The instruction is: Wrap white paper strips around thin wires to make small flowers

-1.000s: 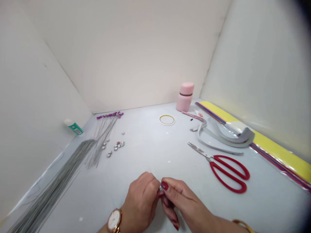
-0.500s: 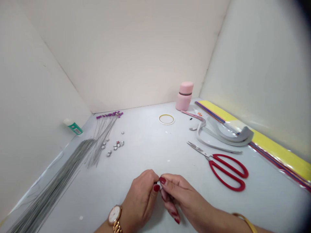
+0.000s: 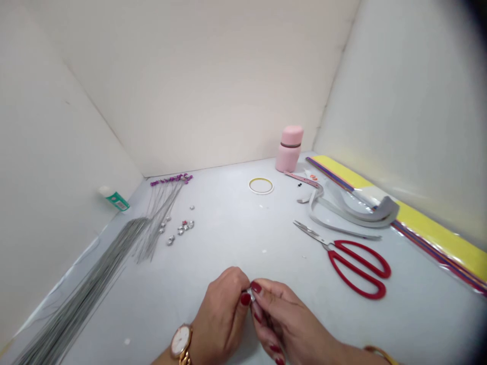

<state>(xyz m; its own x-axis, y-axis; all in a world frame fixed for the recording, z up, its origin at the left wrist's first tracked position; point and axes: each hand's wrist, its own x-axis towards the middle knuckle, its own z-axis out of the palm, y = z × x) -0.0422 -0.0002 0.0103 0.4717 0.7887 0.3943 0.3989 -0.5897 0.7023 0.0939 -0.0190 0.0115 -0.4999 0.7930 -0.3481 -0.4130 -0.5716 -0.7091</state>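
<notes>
At the front of the table my left hand (image 3: 224, 306) and my right hand (image 3: 283, 314) meet, thumbs and forefingers pinched together. Between the fingertips shows a bit of a small silvery piece (image 3: 250, 292), mostly covered by the fingers; its exact kind cannot be made out. Both hands appear closed on this same piece. To the left lie several small silver folded pieces (image 3: 181, 229), one with a red spot. Behind them are thin wires tipped with purple bits (image 3: 173, 179). Red-handled scissors (image 3: 342, 258) rest to the right, blades slightly apart.
A long bundle of grey wires (image 3: 91, 284) runs along the left side near a white-and-green tube (image 3: 114, 198). A tape ring (image 3: 261, 192) lies mid-table. Behind stands a pink bottle (image 3: 289, 149). Grey-white strips (image 3: 342, 230) and a yellow packet of sheets (image 3: 429, 221) lie right.
Both hands stay pinched at the small silvery piece. My right hand has sunk slightly, and its lower fingers have shifted down a little. The things on the table lie as before.
</notes>
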